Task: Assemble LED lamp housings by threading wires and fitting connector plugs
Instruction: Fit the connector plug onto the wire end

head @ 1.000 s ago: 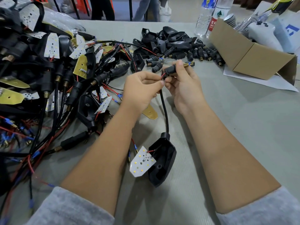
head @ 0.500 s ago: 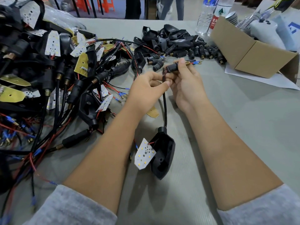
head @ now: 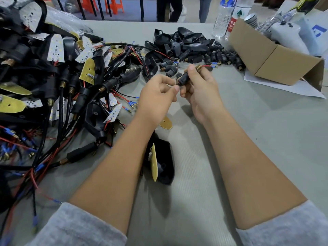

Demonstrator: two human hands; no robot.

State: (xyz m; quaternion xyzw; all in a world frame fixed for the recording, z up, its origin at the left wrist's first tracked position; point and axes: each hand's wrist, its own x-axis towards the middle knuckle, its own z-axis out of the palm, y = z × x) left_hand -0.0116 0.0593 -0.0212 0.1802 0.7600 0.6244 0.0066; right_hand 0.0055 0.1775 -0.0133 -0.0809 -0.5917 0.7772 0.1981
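The right hand grips the black connector plug above the table's middle; the left hand pinches the wire at its base. The dangling lamp housing could tug the red wire back out.

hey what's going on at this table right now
A person is assembling LED lamp parts by hand. The right hand holds a black connector plug with red and blue wires sticking out of its far end, while the left hand pinches at the plug's near end. A black lamp housing with a yellow board lies on the table between the forearms. A tangle of wired assemblies sits to the left, and loose black plugs and housings lie ahead by a cardboard box.
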